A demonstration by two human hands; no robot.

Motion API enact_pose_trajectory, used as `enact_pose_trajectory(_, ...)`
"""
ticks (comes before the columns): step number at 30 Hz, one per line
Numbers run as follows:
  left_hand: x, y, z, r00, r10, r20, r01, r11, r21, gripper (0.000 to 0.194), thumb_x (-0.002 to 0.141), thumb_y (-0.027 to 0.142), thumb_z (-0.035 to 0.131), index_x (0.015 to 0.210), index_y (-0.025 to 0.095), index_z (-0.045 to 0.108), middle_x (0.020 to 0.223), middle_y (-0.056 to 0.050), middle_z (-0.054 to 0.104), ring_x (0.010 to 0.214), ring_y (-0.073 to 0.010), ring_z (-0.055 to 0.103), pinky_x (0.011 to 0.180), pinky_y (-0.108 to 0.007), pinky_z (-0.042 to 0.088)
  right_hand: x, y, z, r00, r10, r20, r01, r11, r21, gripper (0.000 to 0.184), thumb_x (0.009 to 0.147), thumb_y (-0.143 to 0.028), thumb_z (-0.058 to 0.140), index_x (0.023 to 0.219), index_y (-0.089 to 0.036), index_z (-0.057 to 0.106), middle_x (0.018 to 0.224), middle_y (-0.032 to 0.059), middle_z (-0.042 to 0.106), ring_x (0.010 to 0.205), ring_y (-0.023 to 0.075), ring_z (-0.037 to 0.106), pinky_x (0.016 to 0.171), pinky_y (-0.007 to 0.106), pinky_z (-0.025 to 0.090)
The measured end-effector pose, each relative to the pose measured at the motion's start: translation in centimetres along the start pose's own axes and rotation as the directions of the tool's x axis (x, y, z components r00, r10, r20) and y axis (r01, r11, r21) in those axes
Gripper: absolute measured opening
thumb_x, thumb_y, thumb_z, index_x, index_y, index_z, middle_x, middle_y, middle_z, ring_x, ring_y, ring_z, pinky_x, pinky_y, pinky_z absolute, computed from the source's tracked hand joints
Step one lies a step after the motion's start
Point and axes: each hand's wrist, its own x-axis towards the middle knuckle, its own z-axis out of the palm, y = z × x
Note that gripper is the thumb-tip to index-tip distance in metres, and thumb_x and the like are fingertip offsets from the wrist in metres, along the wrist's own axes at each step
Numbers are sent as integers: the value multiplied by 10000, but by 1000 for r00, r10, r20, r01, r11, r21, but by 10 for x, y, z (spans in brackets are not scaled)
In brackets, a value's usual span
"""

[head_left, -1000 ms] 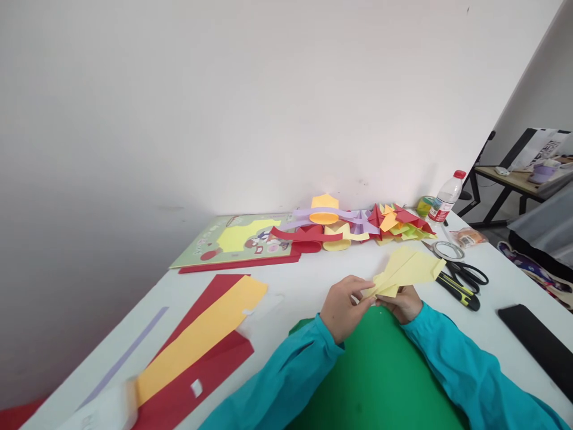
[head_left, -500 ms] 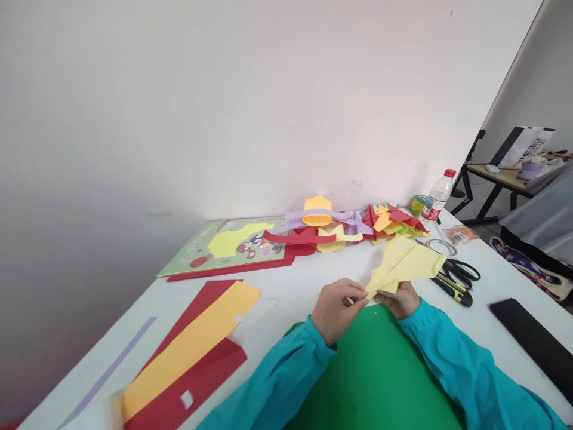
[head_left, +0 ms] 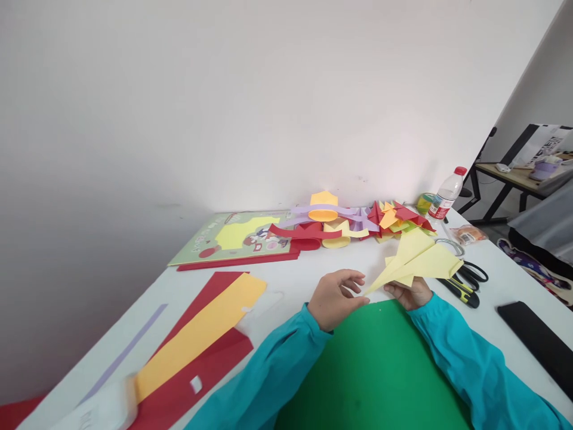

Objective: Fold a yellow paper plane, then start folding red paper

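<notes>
A pale yellow paper airplane [head_left: 409, 260] is held over the table, its pointed nose toward the lower left and its wings spread to the upper right. My right hand [head_left: 409, 292] pinches it from beneath, with some fingertips hidden under the folds. Just left of the nose is my left hand [head_left: 338, 298], its thumb and fingers apart and nothing between them. Below both hands lies a green sheet [head_left: 380, 364] on the white table.
Right of the airplane lie black scissors [head_left: 474, 272], a utility knife [head_left: 463, 292] and a tape roll [head_left: 451, 246]. A bottle [head_left: 446, 194] stands behind. Folded paper shapes [head_left: 398, 218] line the wall beside a green picture book [head_left: 201, 245]. Red and orange strips [head_left: 201, 322] lie left.
My left hand has let go of the airplane's nose and spread its fingers. My right hand has carried the airplane slightly right and away from it. The camera view shifted a little.
</notes>
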Motion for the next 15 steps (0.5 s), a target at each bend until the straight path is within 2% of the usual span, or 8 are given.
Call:
enact_pose_trajectory(2,-2,2,4,1000,-23,12,24,999,-27,351,566,288,714,873,126,663,752,-61,671,635,-154,609,552,-250,503,-1,2,0,1000,14,27,-14,1000,-8,447,529,-212,806,948,-226,652,743,13,697,626,166,635,556,276,551)
enact_pose_trajectory(6,-5,5,8,995,-48,85,48,999,5,290,721,401,559,726,134,671,608,-36,642,501,-113,552,491,-220,457,0,4,-3,998,16,54,-15,1000,-14,424,542,-220,799,941,-223,655,737,17,699,653,184,646,572,288,560)
enact_pose_trajectory(10,-6,4,7,994,-45,103,37,996,83,274,741,368,525,652,143,654,541,-15,613,444,-97,508,457,-202,418,0,2,-5,998,2,57,-1,1000,-14,426,552,-230,795,953,-226,650,790,27,703,716,208,656,613,316,572)
enact_pose_trajectory(15,-6,2,4,985,39,168,-78,969,233,250,768,303,502,635,160,658,498,9,596,443,-94,512,475,-192,401,-3,0,-2,998,-22,57,23,1000,-14,436,564,-229,791,972,-240,638,826,22,703,779,222,658,669,346,577)
